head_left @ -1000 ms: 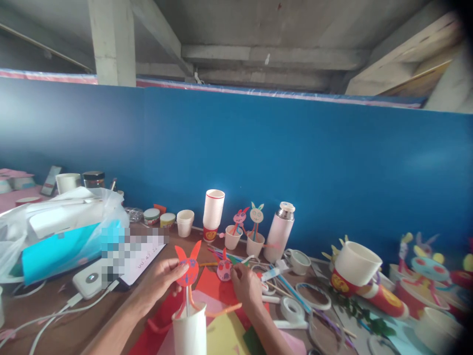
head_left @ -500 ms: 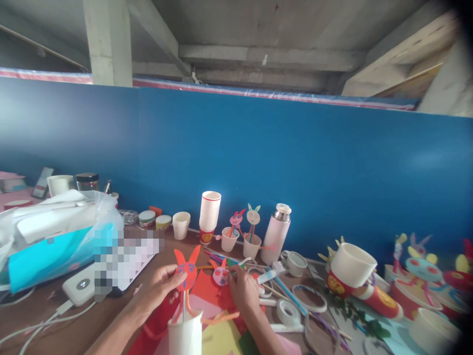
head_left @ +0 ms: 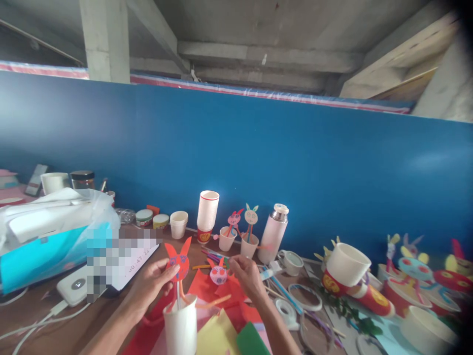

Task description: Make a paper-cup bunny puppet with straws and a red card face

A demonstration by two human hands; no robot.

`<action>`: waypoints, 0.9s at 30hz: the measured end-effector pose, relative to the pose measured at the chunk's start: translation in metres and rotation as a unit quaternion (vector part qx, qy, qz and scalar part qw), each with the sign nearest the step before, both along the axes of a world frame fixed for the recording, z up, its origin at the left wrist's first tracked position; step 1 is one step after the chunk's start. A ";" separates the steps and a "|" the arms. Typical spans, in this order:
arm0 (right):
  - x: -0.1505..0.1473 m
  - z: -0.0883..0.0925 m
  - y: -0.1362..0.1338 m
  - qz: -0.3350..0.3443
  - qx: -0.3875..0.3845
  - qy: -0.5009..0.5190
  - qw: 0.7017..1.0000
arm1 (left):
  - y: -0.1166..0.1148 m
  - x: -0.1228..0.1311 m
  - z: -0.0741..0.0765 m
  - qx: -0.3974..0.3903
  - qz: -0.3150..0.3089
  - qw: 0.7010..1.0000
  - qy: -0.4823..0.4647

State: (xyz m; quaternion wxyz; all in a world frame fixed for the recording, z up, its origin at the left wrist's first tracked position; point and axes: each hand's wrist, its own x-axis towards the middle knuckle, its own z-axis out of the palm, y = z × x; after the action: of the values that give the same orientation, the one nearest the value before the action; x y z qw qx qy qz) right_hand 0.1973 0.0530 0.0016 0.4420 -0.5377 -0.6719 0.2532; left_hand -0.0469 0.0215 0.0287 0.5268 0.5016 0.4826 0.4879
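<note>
My left hand [head_left: 157,278] pinches the red paper rabbit head [head_left: 179,266], which has two pointed ears and blue drawn marks. Below the head, a pale stick and orange pipe cleaners go down into a white paper cup [head_left: 181,328]. One orange pipe cleaner [head_left: 214,301] sticks out to the right over the cup's rim. My right hand [head_left: 248,277] is raised right of a smaller pink face with red ears [head_left: 218,275], its thumb and fingers brought together; whatever they hold is too small to make out. Red, yellow and green paper sheets [head_left: 218,334] lie beneath.
Behind stand stacked cups [head_left: 208,211], two finished rabbit figures in cups [head_left: 250,239] and a pink thermos [head_left: 273,233]. Tape [head_left: 284,310] and pipe cleaners lie to the right, beside more cup figures [head_left: 414,283]. A plastic bag [head_left: 55,231] and a white power bank [head_left: 74,286] are left.
My right hand has lifted away from the small pink face, which now shows more fully. The red head and its cup have shifted slightly left in view, and the head sits a little more tilted.
</note>
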 end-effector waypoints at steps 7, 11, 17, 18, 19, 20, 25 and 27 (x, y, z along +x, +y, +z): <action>0.003 0.034 -0.018 0.113 -0.016 0.061 0.992 | -0.001 -0.006 0.000 0.035 0.030 0.999 0.014; -0.016 0.051 -0.043 0.143 -0.002 -0.011 0.990 | -0.004 -0.004 0.003 0.046 0.027 0.998 0.032; -0.050 0.047 -0.064 0.099 0.079 -0.163 0.978 | -0.010 0.001 0.009 0.078 0.028 0.995 0.064; -0.053 0.045 -0.065 0.099 0.095 -0.177 0.975 | -0.011 0.002 0.010 0.079 0.027 0.994 0.064; -0.055 0.044 -0.065 0.103 0.108 -0.189 0.971 | -0.012 0.003 0.011 0.079 0.023 0.995 0.063; -0.056 0.043 -0.066 0.110 0.118 -0.201 0.966 | -0.013 0.003 0.012 0.078 0.020 0.995 0.060; -0.056 0.035 -0.063 0.139 0.135 -0.239 0.951 | -0.013 0.004 0.012 0.079 0.016 0.995 0.066; -0.056 0.031 -0.061 0.146 0.140 -0.244 0.948 | -0.013 0.004 0.012 0.070 0.019 0.995 0.068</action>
State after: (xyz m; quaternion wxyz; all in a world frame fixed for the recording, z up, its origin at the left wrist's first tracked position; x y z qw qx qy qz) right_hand 0.1409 -0.0085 0.0322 0.2931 -0.4121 -0.8590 0.0794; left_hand -0.0430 0.0088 0.0403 0.4471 0.5600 0.4913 0.4952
